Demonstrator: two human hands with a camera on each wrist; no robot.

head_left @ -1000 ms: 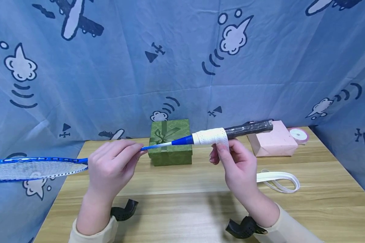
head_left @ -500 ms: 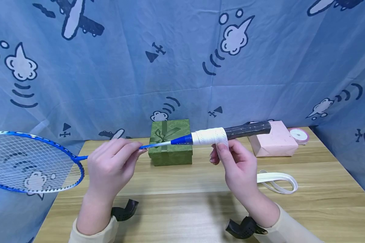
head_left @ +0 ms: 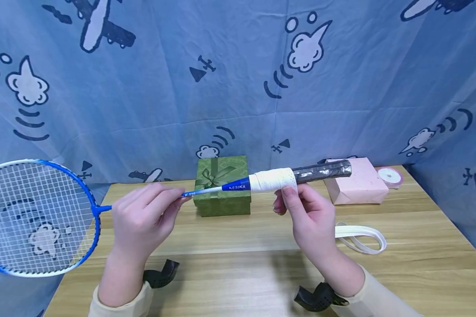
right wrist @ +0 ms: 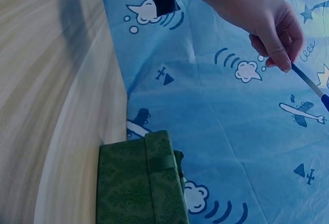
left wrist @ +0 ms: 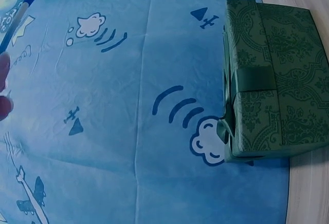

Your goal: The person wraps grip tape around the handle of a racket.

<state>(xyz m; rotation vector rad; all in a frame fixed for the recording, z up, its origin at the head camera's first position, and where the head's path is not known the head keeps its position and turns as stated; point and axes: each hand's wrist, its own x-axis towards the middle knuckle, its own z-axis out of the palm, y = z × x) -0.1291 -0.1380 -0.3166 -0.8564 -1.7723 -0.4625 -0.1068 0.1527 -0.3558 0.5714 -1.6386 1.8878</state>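
Note:
A blue and white badminton racket [head_left: 236, 185] is held level above the table, its strung head at the left and its handle at the right. My left hand [head_left: 144, 215] pinches the thin shaft. White grip tape [head_left: 273, 179] is wound over the front part of the handle; the black rear part [head_left: 325, 171] is bare of it. At the wound tape's lower edge, my right hand [head_left: 311, 213] pinches the tape between thumb and fingers. A loose loop of white tape [head_left: 366, 231] shows beyond the right wrist. In the right wrist view, the left hand [right wrist: 277, 34] grips the shaft.
Behind the racket stands a green gift box [head_left: 224, 204] with a bow. A pink box [head_left: 357, 189] is at the back right, beside a white and pink ribbon spool [head_left: 389, 176]. A blue patterned curtain [head_left: 238, 88] hangs behind the wooden table [head_left: 238, 281].
The racket has rolled about its shaft, so its head turned from nearly edge-on to face-on and the lettering came into view. Both hands stay nearly in place.

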